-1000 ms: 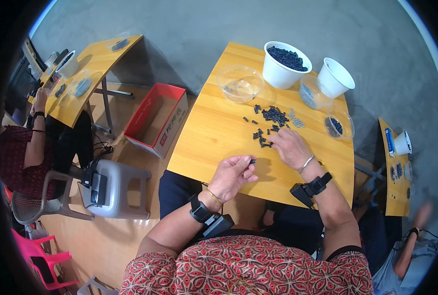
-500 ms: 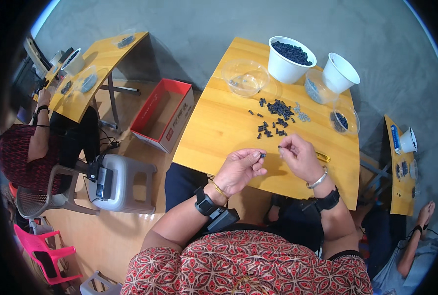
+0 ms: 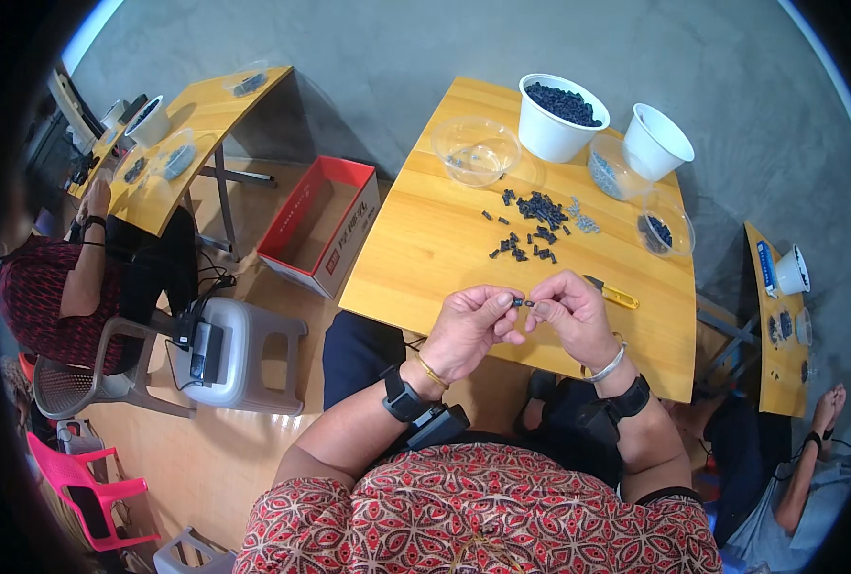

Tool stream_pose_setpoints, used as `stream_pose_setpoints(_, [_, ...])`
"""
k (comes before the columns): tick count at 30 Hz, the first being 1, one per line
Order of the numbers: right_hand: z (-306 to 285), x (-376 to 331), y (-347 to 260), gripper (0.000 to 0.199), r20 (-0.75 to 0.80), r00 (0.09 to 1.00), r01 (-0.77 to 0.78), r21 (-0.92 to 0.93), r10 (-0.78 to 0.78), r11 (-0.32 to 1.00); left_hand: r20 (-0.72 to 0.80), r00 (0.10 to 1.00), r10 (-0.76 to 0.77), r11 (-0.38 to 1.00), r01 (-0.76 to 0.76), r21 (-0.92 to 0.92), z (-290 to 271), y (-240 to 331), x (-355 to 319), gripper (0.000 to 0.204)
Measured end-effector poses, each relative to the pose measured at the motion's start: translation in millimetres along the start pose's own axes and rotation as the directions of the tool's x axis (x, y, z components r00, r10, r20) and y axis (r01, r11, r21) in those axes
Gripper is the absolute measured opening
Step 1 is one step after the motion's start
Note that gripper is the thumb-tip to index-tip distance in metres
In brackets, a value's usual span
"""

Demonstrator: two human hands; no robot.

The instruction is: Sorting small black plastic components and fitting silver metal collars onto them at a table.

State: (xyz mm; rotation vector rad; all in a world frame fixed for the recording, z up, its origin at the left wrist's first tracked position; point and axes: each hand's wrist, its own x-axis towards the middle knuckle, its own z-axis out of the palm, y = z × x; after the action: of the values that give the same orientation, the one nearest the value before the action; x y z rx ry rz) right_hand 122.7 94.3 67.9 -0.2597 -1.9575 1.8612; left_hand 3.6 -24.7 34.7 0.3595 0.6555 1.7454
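My left hand (image 3: 471,330) and my right hand (image 3: 573,318) meet above the near edge of the wooden table (image 3: 425,249). Each pinches a small dark part (image 3: 523,302) between fingertips, and the two parts touch end to end. A loose pile of small dark parts (image 3: 534,225) lies on the table beyond my hands, with a few small silver pieces (image 3: 583,221) beside it. A yellow-handled tool (image 3: 615,293) lies just right of my right hand.
A white tub of dark parts (image 3: 559,115), an empty white tub (image 3: 657,141) and three clear bowls (image 3: 475,151) stand at the table's far side. A red open box (image 3: 320,222) and grey stool (image 3: 239,354) sit on the floor left. Other people work at side tables.
My right hand came back from the parts pile toward me. Both hands have risen and drawn together at the table's near edge, fingertips meeting.
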Motion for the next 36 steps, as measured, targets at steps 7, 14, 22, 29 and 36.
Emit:
stream_pose_setpoints(7, [2,-1,0,0.004,0.004,0.999,0.035,-0.032,-0.035,0.999,-0.022,1.0,0.014,0.999,-0.013,0.044,7,2,-4,0.017])
stream_pose_setpoints(14, [14,-5,-1,0.005,-0.099,0.994,0.034,-0.058,-0.04,0.998,-0.071,0.991,0.11,0.982,-0.097,0.164,7,-2,-5,0.014])
stream_pose_setpoints(22, [20,-8,5,0.005,-0.186,0.975,0.094,-0.164,-0.125,0.982,-0.012,0.971,0.239,0.937,-0.227,0.265,11,-6,-6,0.013])
stream_pose_setpoints(29, [18,-2,21,0.005,-0.088,0.948,0.256,-0.364,-0.307,0.895,-0.059,0.97,0.237,0.946,-0.217,0.243,7,-7,-2,0.013])
stream_pose_setpoints(36, [6,-3,15,0.006,-0.171,0.984,0.014,-0.174,-0.044,0.985,-0.176,0.976,0.128,0.983,-0.101,0.154,-4,-5,1,0.014])
